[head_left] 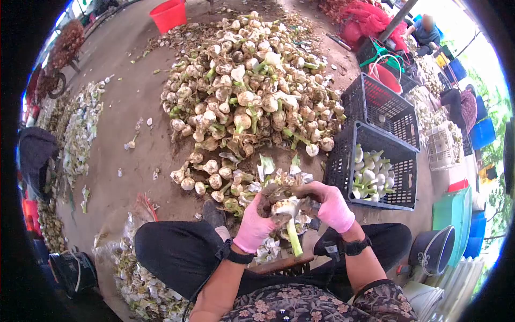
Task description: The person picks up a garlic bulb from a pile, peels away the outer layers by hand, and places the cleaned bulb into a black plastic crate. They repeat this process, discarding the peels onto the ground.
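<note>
Both hands wear pink gloves with dirty fingers. My left hand [258, 219] is closed round the left side of a garlic bulb [285, 207], whose green stem points down toward my lap. At the bulb's right side, my right hand [328, 205] has its fingers bent in against the bulb and its loose outer skin. Beyond my hands rises a large heap of untrimmed garlic [252, 91]. Right of the heap, a black crate [343, 177] holds peeled white bulbs with green stems.
Behind the crate is another black crate [389, 129]. A red bucket [169, 16] stands at the back left, a dark bucket [432, 251] by my right knee. Garlic skins [142, 282] lie left of my legs. A person [427, 33] sits at the far right.
</note>
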A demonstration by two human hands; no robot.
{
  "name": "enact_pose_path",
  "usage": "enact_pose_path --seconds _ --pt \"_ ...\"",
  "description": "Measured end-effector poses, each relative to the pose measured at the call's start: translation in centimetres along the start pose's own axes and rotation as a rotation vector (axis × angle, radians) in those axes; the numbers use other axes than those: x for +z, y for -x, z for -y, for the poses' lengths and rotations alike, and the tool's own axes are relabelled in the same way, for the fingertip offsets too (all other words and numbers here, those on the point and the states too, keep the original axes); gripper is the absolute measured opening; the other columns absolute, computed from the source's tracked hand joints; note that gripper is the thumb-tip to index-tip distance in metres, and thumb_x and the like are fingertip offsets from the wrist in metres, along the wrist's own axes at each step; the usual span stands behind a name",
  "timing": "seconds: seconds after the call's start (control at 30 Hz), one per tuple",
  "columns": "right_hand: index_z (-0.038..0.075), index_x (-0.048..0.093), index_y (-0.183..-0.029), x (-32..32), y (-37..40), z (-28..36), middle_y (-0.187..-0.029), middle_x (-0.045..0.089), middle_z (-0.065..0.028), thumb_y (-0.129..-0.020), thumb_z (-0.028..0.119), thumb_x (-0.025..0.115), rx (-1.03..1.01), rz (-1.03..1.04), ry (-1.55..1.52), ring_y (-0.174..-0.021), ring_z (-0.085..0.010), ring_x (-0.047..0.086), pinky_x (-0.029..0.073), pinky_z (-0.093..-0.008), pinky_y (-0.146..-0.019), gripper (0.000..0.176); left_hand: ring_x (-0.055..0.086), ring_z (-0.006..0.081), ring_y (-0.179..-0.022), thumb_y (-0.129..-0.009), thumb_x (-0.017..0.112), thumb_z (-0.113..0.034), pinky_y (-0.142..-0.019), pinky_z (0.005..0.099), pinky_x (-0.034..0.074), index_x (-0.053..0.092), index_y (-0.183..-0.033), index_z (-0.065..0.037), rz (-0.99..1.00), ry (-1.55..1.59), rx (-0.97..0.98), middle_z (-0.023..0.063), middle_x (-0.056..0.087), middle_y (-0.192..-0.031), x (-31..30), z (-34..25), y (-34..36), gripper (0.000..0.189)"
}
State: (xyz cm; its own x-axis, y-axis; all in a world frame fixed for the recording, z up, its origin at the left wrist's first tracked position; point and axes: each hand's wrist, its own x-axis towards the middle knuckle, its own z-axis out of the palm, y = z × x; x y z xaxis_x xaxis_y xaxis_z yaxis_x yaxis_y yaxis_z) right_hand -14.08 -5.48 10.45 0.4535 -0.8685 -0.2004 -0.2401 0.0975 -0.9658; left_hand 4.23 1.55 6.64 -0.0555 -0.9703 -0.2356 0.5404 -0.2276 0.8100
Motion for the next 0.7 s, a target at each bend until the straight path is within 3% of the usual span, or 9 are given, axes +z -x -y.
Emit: enact_pose_path --seconds 0.07,0.2,0.33,0.4,0.53,0.6,0.7 --pt "0.005 0.068 -0.1 0.1 0.0 1.3 -0.088 0.066 -0.0126 -0.07 -0.008 0.059 -0.265 0.073 0.376 -0.08 -0.0259 0.065 0.049 -0.0299 -0.077 0.034 0.055 0.0159 -0.107 -0.072 0.078 -0.004 -0.093 0.029 0.046 0.04 -0.131 0.002 0.011 -0.071 0.03 0.0079 0.057 -0.119 0.2 0.0 0.0 0.07" --pt "0.007 0.068 -0.097 -0.5 -0.6 1.1 -0.084 0.064 -0.0146 -0.063 -0.007 0.057 -0.225 0.211 0.474 -0.082 -0.0316 0.063 0.05 -0.0342 -0.075 0.039 0.056 0.0152 -0.105 -0.073 0.077 -0.006 -0.091 0.0284 0.046 0.044 -0.129 0.003 -0.006 -0.167 -0.036 0.0084 0.058 -0.117 -0.1 -0.6 0.5 0.065" --pt "0.006 0.067 -0.095 -0.1 -0.6 2.4 -0.084 0.064 -0.0148 -0.065 -0.005 0.058 -0.264 0.248 0.597 -0.082 -0.0343 0.062 0.05 -0.0367 -0.074 0.033 0.055 0.0143 -0.105 -0.075 0.075 -0.007 -0.09 0.0285 0.047 0.044 -0.129 0.003 0.022 -0.047 -0.12 0.0093 0.058 -0.115 -0.5 -0.4 0.7 0.063" --pt "0.006 0.066 -0.094 0.4 -0.5 2.6 -0.086 0.064 -0.0153 -0.066 -0.003 0.058 -0.189 0.271 0.736 -0.082 -0.0354 0.061 0.05 -0.0377 -0.074 0.03 0.055 0.0145 -0.105 -0.075 0.075 -0.007 -0.09 0.0287 0.047 0.044 -0.129 0.003 0.04 -0.055 -0.132 0.0094 0.058 -0.115 -0.7 -0.1 0.9 0.063" --pt "0.005 0.065 -0.095 0.3 0.0 2.6 -0.087 0.064 -0.0156 -0.067 -0.002 0.059 -0.182 0.24 0.768 -0.083 -0.0352 0.061 0.05 -0.0379 -0.074 0.03 0.055 0.015 -0.105 -0.075 0.075 -0.006 -0.09 0.0291 0.047 0.044 -0.129 0.002 0.063 -0.072 -0.134 0.0097 0.058 -0.115 -0.6 -0.5 0.9 0.063" --pt "0.006 0.066 -0.095 -0.3 -0.2 2.3 -0.085 0.064 -0.0153 -0.067 0.0 0.06 -0.101 0.235 0.398 -0.083 -0.0347 0.062 0.05 -0.0389 -0.073 0.029 0.056 0.0153 -0.105 -0.074 0.075 -0.005 -0.089 0.0292 0.047 0.044 -0.129 0.002 0.062 -0.054 -0.131 0.0096 0.058 -0.115 -0.3 -1.0 0.8 0.063" --pt "0.007 0.066 -0.096 -0.2 -0.3 2.5 -0.083 0.065 -0.015 -0.068 0.001 0.059 -0.198 0.25 0.458 -0.083 -0.0345 0.062 0.05 -0.0403 -0.073 0.029 0.056 0.0159 -0.104 -0.072 0.077 -0.006 -0.091 0.0292 0.046 0.045 -0.127 0.002 0.037 -0.054 -0.123 0.0092 0.059 -0.115 -0.3 -1.1 0.7 0.064"
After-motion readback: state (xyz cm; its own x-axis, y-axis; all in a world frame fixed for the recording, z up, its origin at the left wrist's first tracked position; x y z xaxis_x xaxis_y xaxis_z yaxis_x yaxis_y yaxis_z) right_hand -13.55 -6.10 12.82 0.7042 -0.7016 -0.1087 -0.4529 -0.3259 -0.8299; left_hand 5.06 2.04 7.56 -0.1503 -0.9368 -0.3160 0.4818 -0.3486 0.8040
